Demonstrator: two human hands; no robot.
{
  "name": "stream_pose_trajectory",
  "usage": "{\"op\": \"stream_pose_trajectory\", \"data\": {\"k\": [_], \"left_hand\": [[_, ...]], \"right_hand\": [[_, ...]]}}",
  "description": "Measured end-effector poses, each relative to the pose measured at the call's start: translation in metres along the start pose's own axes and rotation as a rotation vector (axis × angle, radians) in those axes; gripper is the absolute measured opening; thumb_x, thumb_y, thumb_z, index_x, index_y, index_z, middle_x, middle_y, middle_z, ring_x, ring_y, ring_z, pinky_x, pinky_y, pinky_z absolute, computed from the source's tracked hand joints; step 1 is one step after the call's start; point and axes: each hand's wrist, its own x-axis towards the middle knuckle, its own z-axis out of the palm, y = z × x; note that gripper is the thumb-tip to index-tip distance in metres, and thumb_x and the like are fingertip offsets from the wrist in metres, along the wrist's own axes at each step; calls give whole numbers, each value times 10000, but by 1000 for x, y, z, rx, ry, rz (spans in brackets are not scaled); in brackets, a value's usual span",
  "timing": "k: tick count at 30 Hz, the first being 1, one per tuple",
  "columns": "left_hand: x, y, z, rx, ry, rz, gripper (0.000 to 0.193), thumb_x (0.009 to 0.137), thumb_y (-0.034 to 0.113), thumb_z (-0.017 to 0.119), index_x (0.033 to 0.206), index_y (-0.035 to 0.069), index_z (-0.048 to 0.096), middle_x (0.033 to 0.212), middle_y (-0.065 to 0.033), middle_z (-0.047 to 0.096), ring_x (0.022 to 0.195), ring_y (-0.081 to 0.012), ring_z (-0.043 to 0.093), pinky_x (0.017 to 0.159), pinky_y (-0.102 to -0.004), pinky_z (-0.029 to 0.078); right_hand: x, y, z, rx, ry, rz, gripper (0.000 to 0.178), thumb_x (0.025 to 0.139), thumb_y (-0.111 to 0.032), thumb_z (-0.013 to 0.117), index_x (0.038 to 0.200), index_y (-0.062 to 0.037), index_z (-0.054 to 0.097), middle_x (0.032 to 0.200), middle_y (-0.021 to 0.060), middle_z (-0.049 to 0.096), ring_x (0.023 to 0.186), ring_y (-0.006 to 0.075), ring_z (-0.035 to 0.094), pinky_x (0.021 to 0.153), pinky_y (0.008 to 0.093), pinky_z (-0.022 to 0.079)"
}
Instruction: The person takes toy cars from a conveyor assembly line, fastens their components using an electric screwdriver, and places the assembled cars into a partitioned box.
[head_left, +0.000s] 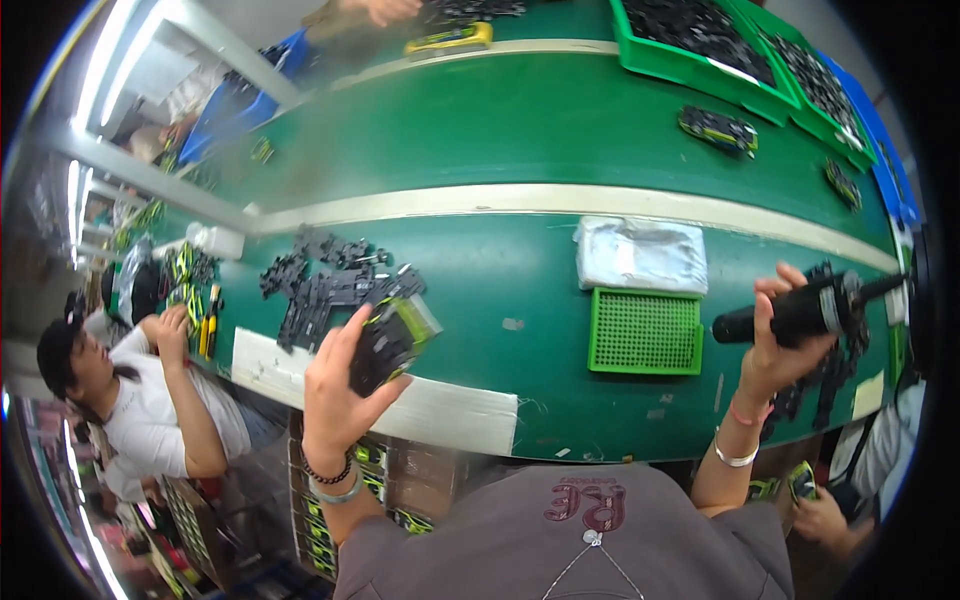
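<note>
My left hand [335, 390] is closed around a toy car [388, 345] with a black underside and lime-green edges, held above the near edge of the green bench. Just beyond it lies a loose pile of black plastic parts [340, 285]. On the right, my right hand [770, 355] grips a black electric screwdriver [785, 318], its narrow end pointing right. More black parts [830, 385] lie beneath that hand, partly hidden by it. Between my hands sit a green perforated basket [645, 335] and a clear plastic bag [640, 255].
A pale rail [560, 197] crosses the bench. Beyond it are a toy car [720, 130] and green bins [690, 45] of black parts. Co-workers sit at left [150, 400] and right [880, 470]. A cardboard box [415, 490] with toy cars stands below the bench edge.
</note>
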Motion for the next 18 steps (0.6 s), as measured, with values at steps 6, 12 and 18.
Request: {"op": "stream_pose_trajectory", "data": {"k": [6, 12, 18], "left_hand": [[96, 62, 74, -77, -90, 469, 606, 618, 256, 770, 1131, 47, 524, 905, -136, 580, 825, -298, 572, 725, -374, 477], [138, 108, 148, -119, -191, 644, 537, 649, 320, 745, 1062, 47, 536, 857, -117, 568, 838, -291, 554, 719, -382, 477], [145, 107, 178, -127, -242, 649, 559, 682, 322, 733, 1116, 22, 548, 926, -120, 525, 877, -269, 511, 756, -374, 452]], "right_hand": [[3, 6, 4, 116, -2, -18, 693, 769, -65, 700, 1286, -78, 237, 1060, 247, 563, 693, 146, 597, 648, 241, 472], [0, 5, 2, 105, 28, 53, 693, 791, -244, 708, 1286, -48, 266, 1011, 189, 570, 715, 175, 608, 670, 265, 488], [-14, 13, -1, 181, 25, 312, 784, 715, -595, 642, 1153, 32, 469, 816, 66, 589, 695, 138, 579, 671, 254, 445]]}}
